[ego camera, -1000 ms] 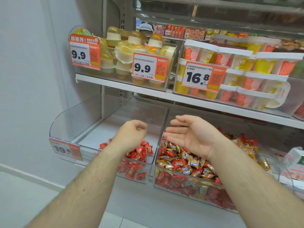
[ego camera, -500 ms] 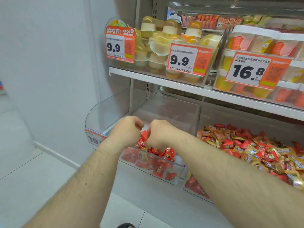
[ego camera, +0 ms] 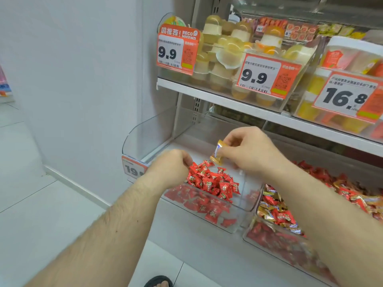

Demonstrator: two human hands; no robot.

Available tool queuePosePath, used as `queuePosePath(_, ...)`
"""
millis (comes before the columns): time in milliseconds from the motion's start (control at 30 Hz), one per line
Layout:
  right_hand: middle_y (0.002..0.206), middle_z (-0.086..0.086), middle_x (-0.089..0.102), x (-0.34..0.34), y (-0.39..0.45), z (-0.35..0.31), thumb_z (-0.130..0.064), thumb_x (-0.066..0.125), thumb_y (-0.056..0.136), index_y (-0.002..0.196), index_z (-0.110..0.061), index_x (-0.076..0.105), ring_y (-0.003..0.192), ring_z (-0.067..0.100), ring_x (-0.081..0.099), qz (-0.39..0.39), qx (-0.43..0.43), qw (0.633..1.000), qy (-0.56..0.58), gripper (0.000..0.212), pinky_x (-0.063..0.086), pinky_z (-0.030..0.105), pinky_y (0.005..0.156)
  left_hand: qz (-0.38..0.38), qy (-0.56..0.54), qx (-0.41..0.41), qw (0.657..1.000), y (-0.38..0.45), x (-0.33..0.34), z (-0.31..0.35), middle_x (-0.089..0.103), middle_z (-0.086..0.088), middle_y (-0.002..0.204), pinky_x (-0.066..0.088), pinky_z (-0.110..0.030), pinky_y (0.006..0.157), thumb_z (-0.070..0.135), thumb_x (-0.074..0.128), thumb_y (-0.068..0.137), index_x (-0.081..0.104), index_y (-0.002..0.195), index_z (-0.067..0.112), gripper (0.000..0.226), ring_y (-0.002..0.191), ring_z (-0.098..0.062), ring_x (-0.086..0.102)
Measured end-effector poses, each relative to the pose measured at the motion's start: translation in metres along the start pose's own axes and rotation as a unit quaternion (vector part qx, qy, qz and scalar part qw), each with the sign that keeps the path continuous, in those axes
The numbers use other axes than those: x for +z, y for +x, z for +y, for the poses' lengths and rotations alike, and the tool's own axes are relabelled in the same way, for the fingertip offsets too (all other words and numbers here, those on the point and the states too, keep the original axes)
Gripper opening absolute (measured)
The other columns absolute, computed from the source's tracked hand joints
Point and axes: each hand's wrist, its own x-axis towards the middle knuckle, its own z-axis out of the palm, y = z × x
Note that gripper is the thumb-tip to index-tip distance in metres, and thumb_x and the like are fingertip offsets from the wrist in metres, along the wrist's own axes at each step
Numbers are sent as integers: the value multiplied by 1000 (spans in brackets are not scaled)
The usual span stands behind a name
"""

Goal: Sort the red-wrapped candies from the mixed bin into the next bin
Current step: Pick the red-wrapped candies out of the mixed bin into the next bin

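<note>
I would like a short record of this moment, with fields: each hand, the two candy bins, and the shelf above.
left hand: fingers curled over the red candies; grip hidden
right hand: pinches a gold-wrapped candy
left bin: clear, holds only red candies
right bin: mixed red and gold candies
upper shelf: jelly cups, price tags

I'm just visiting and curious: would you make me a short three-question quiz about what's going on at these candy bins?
1. True or false: the right hand pinches a red-wrapped candy.
2. Which clear plastic bin holds both red and gold candies? A) the left bin B) the right bin
3. Fill in: the orange price tag directly above the hands reads ___.

Key:
1. False; the right hand's fingers hold a gold-wrapped candy above the left bin's red-wrapped candies.
2. B.
3. 9.9.
</note>
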Motion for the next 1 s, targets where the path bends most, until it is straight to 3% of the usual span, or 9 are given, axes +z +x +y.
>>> queuePosePath(133, 50, 3, 54, -54, -23, 19, -12, 75, 78, 70, -4, 67, 41, 16, 42, 47, 75, 993, 84, 14, 35, 22, 40, -59, 26, 43, 997, -2, 11, 9, 67, 6, 112, 52, -29, 83, 0, 39, 84, 67, 109, 27, 47, 99, -19, 62)
queuePosePath(267, 55, 5, 61, -71, -22, 53, -10, 72, 83, 71, -4, 69, 46, 17, 49, 55, 162, 983, 62, 13, 41, 27, 48, -100, 38, 55, 993, -8, 21, 20, 65, 6, 117, 53, -31, 89, 2, 42, 88, 66, 114, 29, 44, 102, -17, 62)
queuePosePath(367, 68, 8, 66, -71, -29, 76, -14, 70, 88, 87, -6, 70, 52, 16, 52, 51, 205, 975, 76, 8, 40, 26, 48, -87, 31, 82, 992, -14, 28, 38, 65, 6, 119, 48, -27, 93, 6, 42, 90, 64, 121, 26, 43, 107, -14, 59)
queuePosePath(500, 88, 12, 73, -81, -51, 97, -19, 68, 91, 91, -14, 68, 61, 17, 56, 108, 207, 967, 102, 5, 46, 32, 55, -55, -9, 142, 988, -25, 41, 68, 67, 8, 114, 45, -22, 93, 10, 46, 91, 64, 117, 27, 36, 105, -10, 60)
queuePosePath(733, 73, 7, 68, -126, -99, 131, -12, 67, 88, 79, -11, 72, 56, 16, 53, 218, 194, 944, 150, 10, 43, 33, 56, -23, -3, 259, 966, -48, 70, 133, 65, 11, 110, 46, -23, 88, 9, 47, 91, 67, 111, 27, 34, 84, -3, 56)
queuePosePath(867, 67, 0, 68, -133, -116, 165, -10, 69, 84, 70, -17, 73, 59, 18, 56, 245, 201, 945, 82, 16, 49, 37, 62, -20, 141, 282, 949, -47, 107, 158, 61, 0, 116, 47, -34, 88, -1, 46, 87, 62, 118, 21, 41, 107, -22, 56)
queuePosePath(1000, 72, -8, 69, -134, -120, 189, -15, 66, 84, 67, -22, 72, 71, 14, 62, 179, 221, 955, -88, 19, 52, 32, 72, -72, 253, 244, 933, -38, 140, 172, 61, -9, 111, 50, -37, 79, -11, 48, 81, 59, 115, 12, 42, 101, -29, 59)
